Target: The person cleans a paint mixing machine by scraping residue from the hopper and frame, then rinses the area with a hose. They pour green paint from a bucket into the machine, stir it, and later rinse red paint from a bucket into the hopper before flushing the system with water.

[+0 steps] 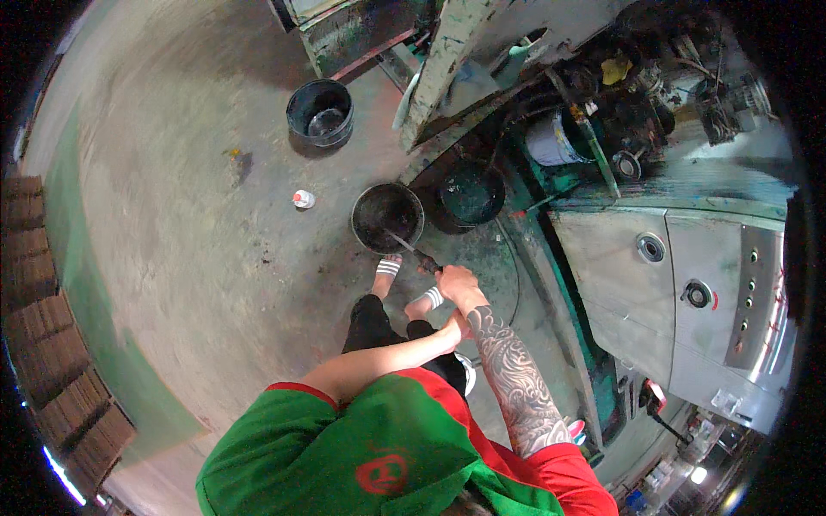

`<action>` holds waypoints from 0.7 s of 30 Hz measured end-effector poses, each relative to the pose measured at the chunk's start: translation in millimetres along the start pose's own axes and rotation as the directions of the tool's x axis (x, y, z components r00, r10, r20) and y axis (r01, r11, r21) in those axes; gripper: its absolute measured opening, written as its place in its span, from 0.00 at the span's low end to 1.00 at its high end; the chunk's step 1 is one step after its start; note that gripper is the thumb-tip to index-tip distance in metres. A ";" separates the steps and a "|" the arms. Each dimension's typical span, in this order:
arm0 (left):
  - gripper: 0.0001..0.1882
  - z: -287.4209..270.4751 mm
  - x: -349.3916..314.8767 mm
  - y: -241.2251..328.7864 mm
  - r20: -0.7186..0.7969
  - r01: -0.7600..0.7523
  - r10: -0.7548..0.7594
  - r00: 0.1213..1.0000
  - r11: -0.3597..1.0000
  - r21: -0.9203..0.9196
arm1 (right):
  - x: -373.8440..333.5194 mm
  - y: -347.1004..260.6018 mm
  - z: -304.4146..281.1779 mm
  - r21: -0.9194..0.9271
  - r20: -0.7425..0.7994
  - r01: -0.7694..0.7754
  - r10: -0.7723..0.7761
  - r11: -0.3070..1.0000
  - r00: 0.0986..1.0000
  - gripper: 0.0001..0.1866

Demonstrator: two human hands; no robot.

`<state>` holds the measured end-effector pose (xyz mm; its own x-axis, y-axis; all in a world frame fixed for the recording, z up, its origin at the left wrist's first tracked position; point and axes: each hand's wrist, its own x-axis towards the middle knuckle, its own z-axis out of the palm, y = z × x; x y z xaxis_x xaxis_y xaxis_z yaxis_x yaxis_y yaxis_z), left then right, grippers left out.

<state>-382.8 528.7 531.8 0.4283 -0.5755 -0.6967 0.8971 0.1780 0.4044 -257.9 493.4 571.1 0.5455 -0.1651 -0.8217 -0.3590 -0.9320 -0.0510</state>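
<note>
My right hand (456, 282) is closed round the dark handle of a long, thin tool (423, 260). Its pale shaft slants down over the rim of a dark bucket (414, 199) on the floor before my feet; I cannot make out its kind. Inside the bucket it looks dark, so the contents are unclear. My left hand (454, 330) lies against my right wrist, below the tattooed forearm, and its fingers are mostly hidden. Close to the right of that bucket stands a second dark bucket (449, 217) with dark liquid-looking contents.
Farther off is a black bucket (303, 136). A small white bottle with a red cap (303, 199) stands on the floor to the left. Metal machine panels (611, 258) and a white pail (544, 146) line the right side. Stacked brown cardboard (52, 344) runs along the far left.
</note>
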 end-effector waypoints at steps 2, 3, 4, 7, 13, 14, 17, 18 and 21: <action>0.16 -6.9 -2.0 3.3 -0.056 -0.032 0.034 0.998 0.999 0.025 | 4.5 -5.9 3.3 -0.018 0.010 0.063 -0.063 0.998 0.998 0.25; 0.16 -11.9 -4.3 6.9 -0.090 -0.047 0.050 0.995 0.998 0.041 | 7.0 -8.7 4.1 -0.028 0.022 0.096 -0.096 0.995 0.995 0.26; 0.17 -17.3 -7.1 10.5 -0.129 -0.060 0.067 0.989 0.996 0.059 | 8.0 -11.0 5.8 -0.029 0.017 0.101 -0.100 0.995 0.995 0.26; 0.17 -38.0 -12.9 20.8 -0.279 -0.060 0.075 0.957 0.996 0.062 | 11.3 -13.4 7.1 -0.002 0.009 0.116 -0.116 0.993 0.993 0.28; 0.25 -76.6 14.3 31.1 -0.191 0.089 -0.109 0.976 0.990 -0.110 | -6.0 22.0 21.3 0.227 -0.223 0.198 -0.147 0.954 0.964 0.29; 0.28 -83.3 20.9 35.4 -0.204 0.071 -0.084 0.975 0.995 -0.072 | -10.3 31.6 25.1 0.253 -0.239 0.204 -0.144 0.946 0.960 0.29; 0.34 -102.6 32.4 49.6 -0.292 0.204 -0.198 0.936 0.979 -0.008 | -28.5 60.9 40.4 0.372 -0.201 0.180 -0.110 0.911 0.973 0.31; 0.33 -106.5 34.7 53.1 -0.264 0.187 -0.191 0.946 0.982 -0.040 | -35.5 69.9 46.3 0.398 -0.159 0.150 -0.093 0.905 0.983 0.31; 0.33 -118.7 44.3 61.3 -0.284 0.199 -0.211 0.935 0.977 -0.070 | -53.9 93.6 64.8 0.438 -0.060 0.095 -0.077 0.894 0.995 0.35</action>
<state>-295.9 608.9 455.3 0.2422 -0.3495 -0.9051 0.9698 0.1149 0.2151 -370.0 436.0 573.8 0.6156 -0.1117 -0.7801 -0.6003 -0.7078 -0.3724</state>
